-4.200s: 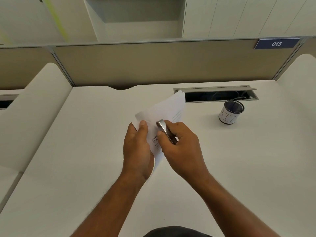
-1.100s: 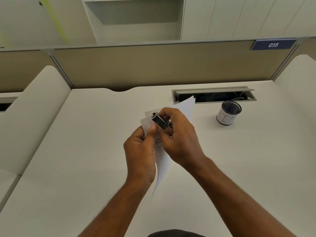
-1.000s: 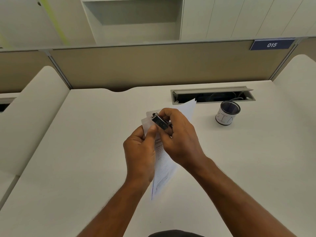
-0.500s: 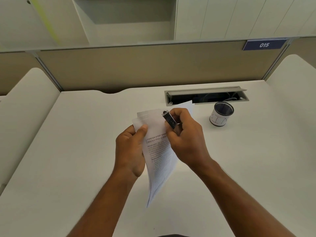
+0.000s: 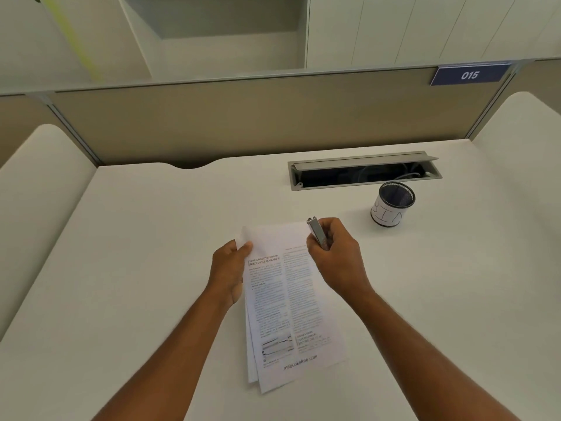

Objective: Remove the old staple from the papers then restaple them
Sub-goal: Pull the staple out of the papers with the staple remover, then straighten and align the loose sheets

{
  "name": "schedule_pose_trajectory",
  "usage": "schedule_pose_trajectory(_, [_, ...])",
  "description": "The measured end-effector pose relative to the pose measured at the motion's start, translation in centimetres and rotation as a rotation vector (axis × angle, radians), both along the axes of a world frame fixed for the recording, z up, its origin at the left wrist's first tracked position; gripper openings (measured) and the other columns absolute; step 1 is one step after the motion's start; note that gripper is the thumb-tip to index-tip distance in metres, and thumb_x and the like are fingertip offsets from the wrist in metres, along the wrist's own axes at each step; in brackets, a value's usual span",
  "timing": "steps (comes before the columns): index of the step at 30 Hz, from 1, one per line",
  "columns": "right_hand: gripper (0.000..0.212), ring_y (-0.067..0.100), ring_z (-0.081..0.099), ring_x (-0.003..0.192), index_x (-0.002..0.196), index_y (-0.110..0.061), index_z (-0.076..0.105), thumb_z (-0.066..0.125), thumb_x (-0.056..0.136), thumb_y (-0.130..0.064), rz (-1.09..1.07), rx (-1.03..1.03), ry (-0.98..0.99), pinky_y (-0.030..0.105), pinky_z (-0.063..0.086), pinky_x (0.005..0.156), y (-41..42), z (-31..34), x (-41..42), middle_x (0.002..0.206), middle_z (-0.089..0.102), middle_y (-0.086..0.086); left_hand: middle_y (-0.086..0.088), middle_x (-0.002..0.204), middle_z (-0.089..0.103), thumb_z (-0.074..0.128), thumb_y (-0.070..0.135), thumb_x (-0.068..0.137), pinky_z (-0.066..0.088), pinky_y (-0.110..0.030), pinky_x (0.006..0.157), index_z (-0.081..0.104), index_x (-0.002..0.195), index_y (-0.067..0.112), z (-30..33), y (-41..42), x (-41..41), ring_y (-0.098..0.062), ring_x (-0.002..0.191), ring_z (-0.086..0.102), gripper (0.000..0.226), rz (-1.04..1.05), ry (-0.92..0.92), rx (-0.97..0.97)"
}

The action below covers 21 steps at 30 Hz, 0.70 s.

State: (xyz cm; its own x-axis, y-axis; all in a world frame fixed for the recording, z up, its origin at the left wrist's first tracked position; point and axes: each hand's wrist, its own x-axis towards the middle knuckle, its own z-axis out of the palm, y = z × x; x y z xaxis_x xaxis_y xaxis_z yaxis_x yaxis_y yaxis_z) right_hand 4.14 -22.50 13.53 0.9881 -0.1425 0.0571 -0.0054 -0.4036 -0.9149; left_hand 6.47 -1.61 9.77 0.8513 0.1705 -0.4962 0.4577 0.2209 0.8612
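Note:
A few printed sheets of paper (image 5: pixel 288 305) lie face up and nearly flat over the white desk (image 5: pixel 136 268), their lower edges fanned apart. My left hand (image 5: pixel 228 270) pinches the top left corner of the papers between thumb and fingers. My right hand (image 5: pixel 337 256) sits at the top right of the papers, shut around a small silver metal stapler (image 5: pixel 316 231) whose tip points away from me. No staple can be made out on the papers.
A mesh pen cup (image 5: pixel 391 205) with a white label stands to the right, behind my right hand. An open cable tray (image 5: pixel 364 171) is recessed in the desk at the back. A beige partition (image 5: pixel 258 117) closes the far edge.
The papers have swung from upright in front of me down flat onto the desk, text facing up. My right hand with the metal tool has drawn away from the corner, to the right.

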Motion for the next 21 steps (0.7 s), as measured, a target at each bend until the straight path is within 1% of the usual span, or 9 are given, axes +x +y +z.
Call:
schedule_pose_trajectory(3, [0.013,0.0,0.051,0.055,0.099,-0.026,0.058,0.065,0.09,-0.02,-0.088,-0.011,0.066,0.012,0.043,0.047,-2.0,-2.2,1.6,0.076,0.061,-0.009,-0.015,0.092,0.073,0.063,0.014,0.098,0.053,-0.037,0.07,0.066,0.092,0.005,-1.8,-0.3,0.4,-0.026,0.079,0.07,0.012,-0.049,-0.008,0.112])
schedule_pose_trajectory(6, [0.011,0.011,0.054,0.063,0.096,-0.021,0.06,0.066,0.086,-0.019,-0.21,-0.046,0.103,0.024,0.043,0.057,-5.1,-3.8,3.8,0.076,0.062,-0.006,-0.017,0.088,0.074,0.062,0.014,0.098,0.053,-0.04,0.074,0.067,0.079,0.007,-2.9,-0.6,0.5,-0.03,0.082,0.07,0.021,-0.064,-0.014,0.196])
schedule_pose_trajectory(9, [0.013,0.021,0.057,0.071,0.095,-0.014,0.061,0.067,0.083,-0.016,-0.342,-0.082,0.129,0.031,0.043,0.065,-8.9,-4.7,6.6,0.08,0.064,0.002,-0.024,0.091,0.073,0.062,0.016,0.098,0.052,-0.042,0.074,0.062,0.089,-0.009,-3.6,-0.6,0.6,-0.032,0.083,0.069,0.027,-0.07,-0.015,0.206])
schedule_pose_trajectory(11, [0.019,0.025,0.058,0.077,0.101,-0.011,0.062,0.067,0.083,-0.017,-0.431,-0.117,0.126,0.033,0.044,0.068,-11.5,-4.6,8.5,0.085,0.064,0.005,-0.022,0.089,0.07,0.062,0.018,0.098,0.05,-0.041,0.073,0.058,0.092,-0.012,-3.9,-0.6,0.7,-0.031,0.082,0.067,0.031,-0.074,-0.02,0.207])
schedule_pose_trajectory(13, [0.022,0.025,0.058,0.079,0.104,-0.011,0.062,0.067,0.083,-0.018,-0.511,-0.141,0.118,0.031,0.042,0.069,-13.9,-4.0,10.5,0.089,0.064,0.005,-0.019,0.089,0.069,0.062,0.018,0.098,0.049,-0.041,0.073,0.059,0.09,-0.009,-4.2,-0.7,0.8,-0.03,0.081,0.066,0.029,-0.07,-0.023,0.213])
schedule_pose_trajectory(16, [0.027,0.022,0.056,0.082,0.109,-0.009,0.062,0.066,0.083,-0.014,-0.601,-0.148,0.132,0.029,0.043,0.07,-16.6,-3.0,13.0,0.095,0.062,0.004,-0.017,0.085,0.067,0.062,0.017,0.098,0.047,-0.04,0.071,0.06,0.083,0.004,-4.5,-0.6,0.9,-0.028,0.078,0.064,0.02,-0.067,-0.034,0.222])
schedule_pose_trajectory(18, [0.026,0.023,0.056,0.082,0.108,-0.008,0.064,0.065,0.082,-0.011,-0.616,-0.173,0.157,0.023,0.042,0.063,-17.8,-2.6,14.2,0.094,0.061,0.004,-0.014,0.081,0.067,0.062,0.018,0.098,0.047,-0.039,0.069,0.055,0.075,0.009,-4.6,-0.6,1.0,-0.027,0.076,0.064,0.025,-0.063,-0.033,0.236])
schedule_pose_trajectory(20, [0.021,0.023,0.056,0.079,0.104,-0.008,0.065,0.065,0.083,-0.009,-0.607,-0.2,0.174,0.019,0.034,0.05,-18.6,-2.5,14.9,0.091,0.061,0.006,-0.011,0.077,0.066,0.062,0.017,0.098,0.046,-0.038,0.068,0.052,0.067,0.013,-4.7,-0.6,1.0,-0.027,0.074,0.063,0.032,-0.058,-0.036,0.241])
schedule_pose_trajectory(21, [0.018,0.023,0.056,0.078,0.101,-0.008,0.066,0.065,0.083,-0.008,-0.599,-0.207,0.18,0.018,0.031,0.047,-18.8,-2.4,15.1,0.09,0.061,0.007,-0.011,0.077,0.065,0.062,0.016,0.098,0.046,-0.038,0.068,0.053,0.068,0.011,-4.7,-0.6,1.0,-0.026,0.075,0.062,0.031,-0.06,-0.039,0.237])
